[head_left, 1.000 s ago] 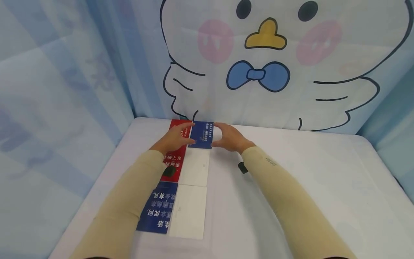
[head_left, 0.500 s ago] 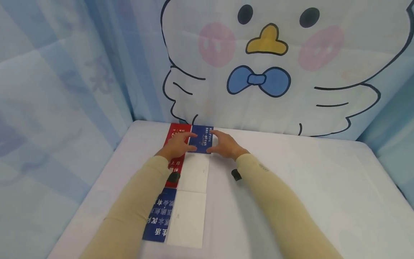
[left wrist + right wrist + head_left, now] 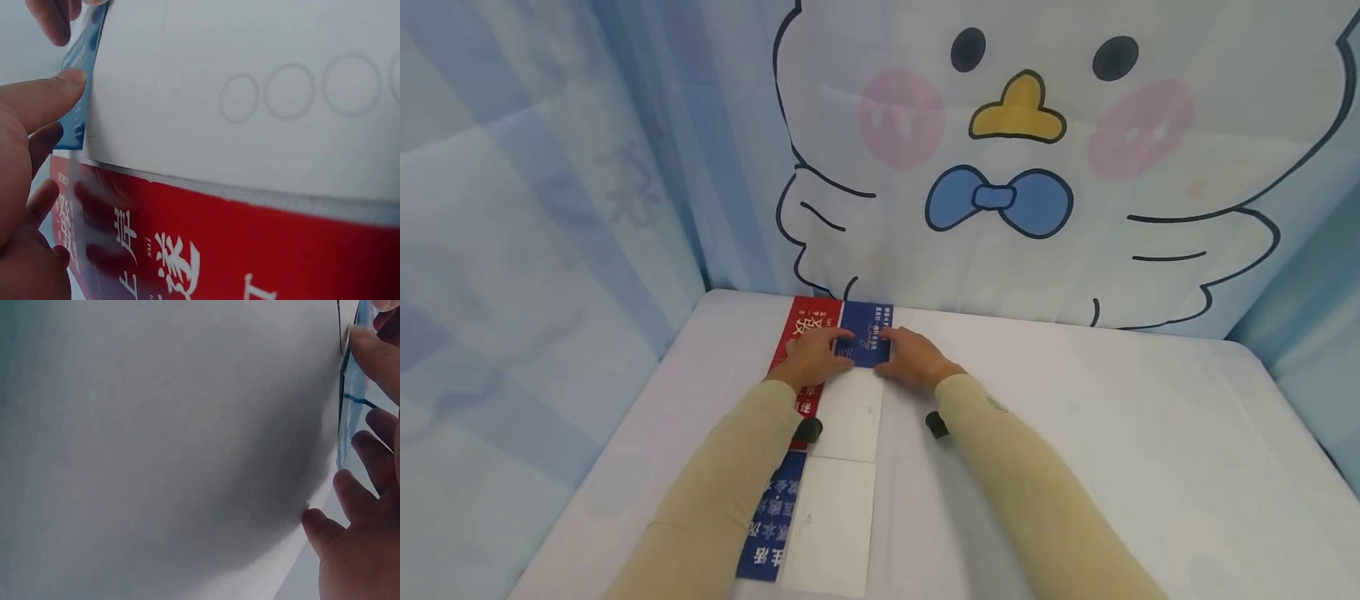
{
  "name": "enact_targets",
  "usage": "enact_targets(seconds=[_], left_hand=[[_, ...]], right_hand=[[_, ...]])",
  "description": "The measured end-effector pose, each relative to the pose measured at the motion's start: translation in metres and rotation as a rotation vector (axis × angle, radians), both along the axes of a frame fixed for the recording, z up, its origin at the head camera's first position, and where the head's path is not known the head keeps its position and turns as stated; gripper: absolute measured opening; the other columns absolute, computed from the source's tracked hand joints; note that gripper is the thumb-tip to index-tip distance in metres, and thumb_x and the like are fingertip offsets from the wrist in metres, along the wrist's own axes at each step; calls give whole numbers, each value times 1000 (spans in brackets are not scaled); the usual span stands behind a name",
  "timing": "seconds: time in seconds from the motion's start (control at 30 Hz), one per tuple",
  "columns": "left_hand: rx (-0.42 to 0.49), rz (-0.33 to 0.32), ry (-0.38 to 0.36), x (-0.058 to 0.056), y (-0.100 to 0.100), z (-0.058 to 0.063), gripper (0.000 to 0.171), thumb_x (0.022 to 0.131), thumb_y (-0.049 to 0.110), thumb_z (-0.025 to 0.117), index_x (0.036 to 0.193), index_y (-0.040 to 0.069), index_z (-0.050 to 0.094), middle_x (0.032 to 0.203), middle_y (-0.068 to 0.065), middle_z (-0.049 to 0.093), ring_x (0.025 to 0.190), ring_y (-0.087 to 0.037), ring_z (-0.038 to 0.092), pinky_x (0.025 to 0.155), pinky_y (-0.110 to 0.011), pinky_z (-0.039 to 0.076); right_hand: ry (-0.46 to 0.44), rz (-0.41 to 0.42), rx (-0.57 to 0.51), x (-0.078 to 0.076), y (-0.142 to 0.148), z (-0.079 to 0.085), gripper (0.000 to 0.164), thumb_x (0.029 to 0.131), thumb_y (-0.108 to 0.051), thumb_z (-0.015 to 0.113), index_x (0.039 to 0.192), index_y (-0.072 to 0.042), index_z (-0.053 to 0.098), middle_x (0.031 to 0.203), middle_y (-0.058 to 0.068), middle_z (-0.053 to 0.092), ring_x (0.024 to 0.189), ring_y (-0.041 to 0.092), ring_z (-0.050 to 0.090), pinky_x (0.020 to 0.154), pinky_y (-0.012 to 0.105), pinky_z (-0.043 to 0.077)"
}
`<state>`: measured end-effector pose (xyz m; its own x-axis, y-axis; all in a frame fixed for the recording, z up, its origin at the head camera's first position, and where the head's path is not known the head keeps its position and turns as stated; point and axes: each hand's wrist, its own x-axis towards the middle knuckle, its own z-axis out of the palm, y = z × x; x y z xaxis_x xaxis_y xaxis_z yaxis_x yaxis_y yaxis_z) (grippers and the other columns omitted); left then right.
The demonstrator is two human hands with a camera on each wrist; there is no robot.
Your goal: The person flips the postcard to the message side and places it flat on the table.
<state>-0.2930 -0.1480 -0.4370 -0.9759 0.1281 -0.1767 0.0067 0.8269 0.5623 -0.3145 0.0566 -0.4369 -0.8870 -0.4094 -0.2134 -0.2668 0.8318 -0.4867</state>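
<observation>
At the far end of the white table lies a blue postcard (image 3: 867, 325) with white writing. My left hand (image 3: 814, 354) is at its left side; in the left wrist view the thumb (image 3: 74, 81) rests on the blue card. From the right, my right hand (image 3: 916, 357) touches the card's side, thumb and fingers spread in the right wrist view. Nearer me in the same column lie two blank-looking white cards (image 3: 850, 417), and the left wrist view shows printed circles on one. Red postcards (image 3: 805, 312) with white characters lie to the left, partly under my left hand and sleeve.
Another blue postcard (image 3: 771, 525) lies front left, partly covered by my left sleeve. Small dark objects (image 3: 936, 423) sit at both wrists. A blue curtain (image 3: 550, 208) stands on the left, and a cartoon-bird curtain (image 3: 1000, 267) borders the table's back edge.
The head view has tilted up a little, so everything sits lower in it. Both hands have come slightly closer together and toward me along the blue postcard's sides, uncovering more red card.
</observation>
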Motion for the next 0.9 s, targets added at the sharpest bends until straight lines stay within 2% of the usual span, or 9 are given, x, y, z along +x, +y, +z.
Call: enact_targets(seconds=[0.27, 0.53, 0.7, 0.9], left_hand=[[-55, 10, -7, 2, 2, 0, 55, 93, 28, 73, 143, 18, 55, 150, -14, 46, 140, -36, 35, 114, -62, 16], [-76, 10, -23, 0, 2, -2, 57, 92, 30, 73, 144, 19, 54, 150, -13, 46, 140, -36, 34, 113, -62, 17], [-83, 15, -14, -1, 2, -3, 60, 91, 33, 75, 145, 19, 53, 150, -13, 47, 140, -35, 35, 112, -62, 19], [-85, 19, -13, 0, 3, -6, 60, 91, 33, 75, 146, 20, 53, 151, -12, 46, 141, -35, 33, 112, -63, 18]], right_hand=[[27, 32, 78, 0, -4, -2, 61, 97, -34, 67, 150, -12, 46, 153, 17, 43, 143, 32, 35, 118, 44, 25], [15, 60, 65, 5, -4, 3, 57, 102, -29, 59, 152, -9, 42, 152, 14, 44, 142, 31, 39, 117, 43, 29], [13, 81, 80, 6, -5, 7, 53, 105, -29, 52, 153, -9, 40, 151, 15, 46, 140, 31, 41, 116, 44, 30], [15, 88, 111, 7, -6, 7, 53, 106, -29, 48, 153, -7, 39, 151, 16, 45, 140, 31, 41, 116, 43, 30]])
